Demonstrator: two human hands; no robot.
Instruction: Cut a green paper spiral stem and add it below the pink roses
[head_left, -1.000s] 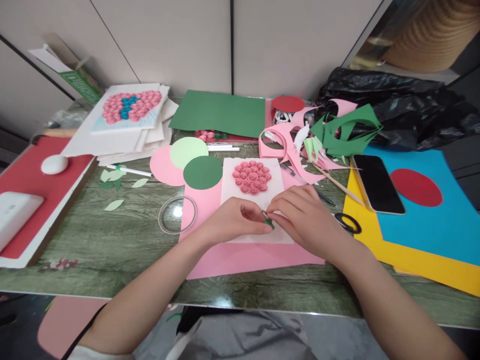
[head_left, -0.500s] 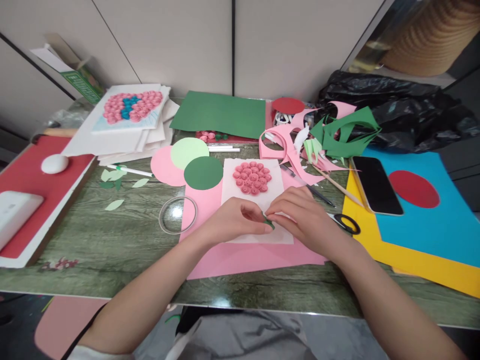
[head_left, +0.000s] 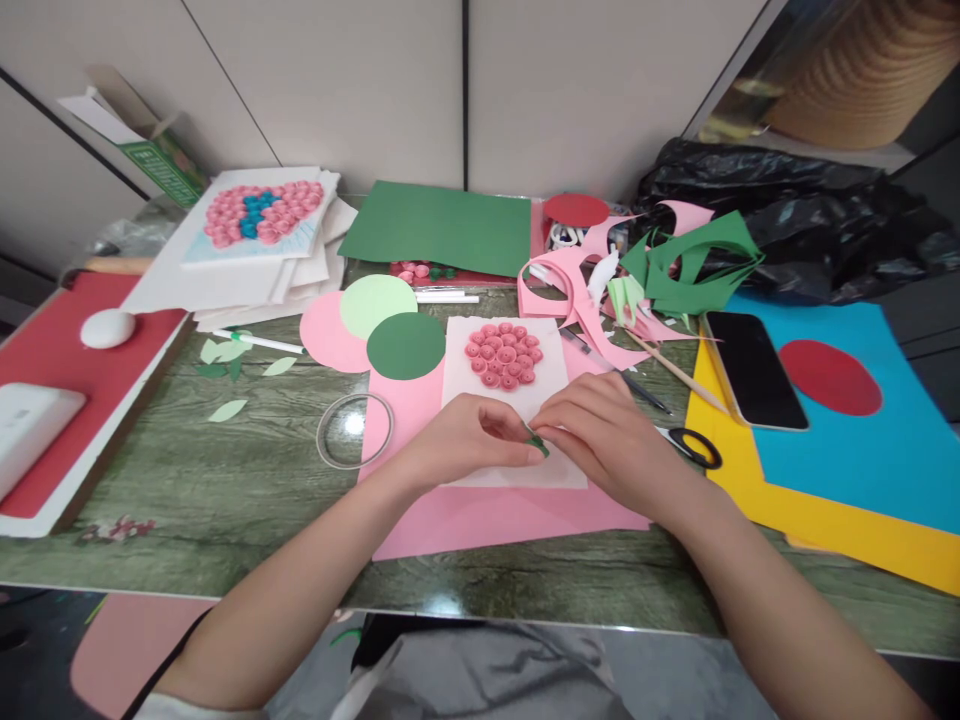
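My left hand (head_left: 469,437) pinches a small green paper piece (head_left: 537,444) between thumb and fingers, while my right hand (head_left: 606,425) nips its upper end (most of it is hidden). The piece is over the white card (head_left: 556,472), toward the near edge; coiled pink flowers (head_left: 504,355) sit by the card's far edge. Beneath, the pink sheet (head_left: 480,520) lies close to the table's (head_left: 247,490) near edge, a tape roll (head_left: 321,436) across its left edge.

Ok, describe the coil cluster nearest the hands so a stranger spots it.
On the wood-grain table, find the large pink sheet, then the white card on it. The coil cluster sits at the card's far end. It is all pink, unlike the partly blue cluster farther left.
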